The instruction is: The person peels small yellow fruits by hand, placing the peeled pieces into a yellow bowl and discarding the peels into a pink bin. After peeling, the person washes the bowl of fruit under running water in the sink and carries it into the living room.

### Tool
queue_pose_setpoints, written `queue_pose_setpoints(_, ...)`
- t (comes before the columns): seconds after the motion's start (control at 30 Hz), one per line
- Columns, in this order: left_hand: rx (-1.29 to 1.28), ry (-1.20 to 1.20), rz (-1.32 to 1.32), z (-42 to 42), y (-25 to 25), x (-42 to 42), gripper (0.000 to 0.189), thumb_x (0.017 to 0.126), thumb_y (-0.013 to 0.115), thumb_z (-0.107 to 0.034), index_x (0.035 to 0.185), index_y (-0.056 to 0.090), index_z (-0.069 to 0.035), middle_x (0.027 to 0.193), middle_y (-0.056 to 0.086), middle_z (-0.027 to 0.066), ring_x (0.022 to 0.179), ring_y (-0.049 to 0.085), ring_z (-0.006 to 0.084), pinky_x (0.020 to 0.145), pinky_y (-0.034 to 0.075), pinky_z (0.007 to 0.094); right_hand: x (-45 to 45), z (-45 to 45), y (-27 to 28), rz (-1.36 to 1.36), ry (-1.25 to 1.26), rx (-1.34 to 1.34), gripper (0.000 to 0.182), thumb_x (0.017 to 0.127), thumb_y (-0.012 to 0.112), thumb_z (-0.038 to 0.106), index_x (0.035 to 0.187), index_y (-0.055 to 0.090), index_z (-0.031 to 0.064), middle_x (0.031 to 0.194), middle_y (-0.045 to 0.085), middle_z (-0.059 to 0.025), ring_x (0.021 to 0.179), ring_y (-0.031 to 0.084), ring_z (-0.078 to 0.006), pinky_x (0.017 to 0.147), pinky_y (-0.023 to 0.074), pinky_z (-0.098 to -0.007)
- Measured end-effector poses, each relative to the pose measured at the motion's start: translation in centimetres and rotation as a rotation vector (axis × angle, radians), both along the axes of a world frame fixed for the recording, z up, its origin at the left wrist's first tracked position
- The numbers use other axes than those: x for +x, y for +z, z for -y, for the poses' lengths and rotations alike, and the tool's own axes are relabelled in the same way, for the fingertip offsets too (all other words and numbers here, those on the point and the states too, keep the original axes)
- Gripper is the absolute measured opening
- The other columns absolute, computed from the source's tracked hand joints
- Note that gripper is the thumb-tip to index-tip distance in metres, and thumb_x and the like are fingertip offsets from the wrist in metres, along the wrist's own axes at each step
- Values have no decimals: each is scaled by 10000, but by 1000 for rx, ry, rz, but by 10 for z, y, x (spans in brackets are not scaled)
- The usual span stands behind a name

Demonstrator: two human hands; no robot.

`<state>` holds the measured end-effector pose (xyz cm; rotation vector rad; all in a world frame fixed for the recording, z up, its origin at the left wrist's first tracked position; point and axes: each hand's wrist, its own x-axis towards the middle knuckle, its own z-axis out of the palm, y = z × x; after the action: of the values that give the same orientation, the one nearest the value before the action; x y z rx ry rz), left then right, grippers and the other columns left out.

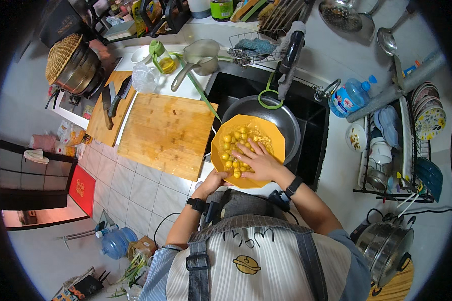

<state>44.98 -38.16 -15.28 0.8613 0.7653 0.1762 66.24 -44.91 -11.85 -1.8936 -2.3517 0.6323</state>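
Note:
My left hand (212, 183) grips the lower left rim of an orange polygonal basin (275, 141). Water and several small round yellow fruits (228, 164) fill its bottom. My right hand (259, 160) reaches into the basin with fingers spread, touching the fruits; whether it holds any cannot be told. Under the basin's far side, a large dark metal bowl (292, 129) sits in the black sink (312, 150).
Left of the sink lie a wet wooden cutting board (165, 131) and a smaller board (116, 124) bearing knives (116, 101). Behind stands a plastic ladle (201, 56). A faucet (292, 56) overhangs the sink. To the right are a blue detergent bottle (350, 96) and a dish rack (403, 150).

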Motion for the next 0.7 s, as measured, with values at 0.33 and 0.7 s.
queue_pose_setpoints(0.33, -31, 33, -42, 0, 5, 4, 429, 846, 514, -100, 1264, 435, -41, 1115, 591, 68, 900, 621, 163, 672, 550, 272, -10, 1, 0, -92, 59, 5, 561, 861, 493, 302, 1400, 348, 249, 1527, 121, -55, 1399, 34, -351, 1093, 36, -571)
queue_pose_setpoints(0.7, 14, 19, -60, 0, 8, 3, 421, 869, 497, -99, 1281, 425, -48, 1148, 574, 88, 966, 609, 183, 745, 552, 292, -11, 0, -2, 78, -13, 80, 636, 854, 498, 522, 1422, 255, 369, 1535, 56, -55, 1387, -6, -403, 1064, 10, -621)
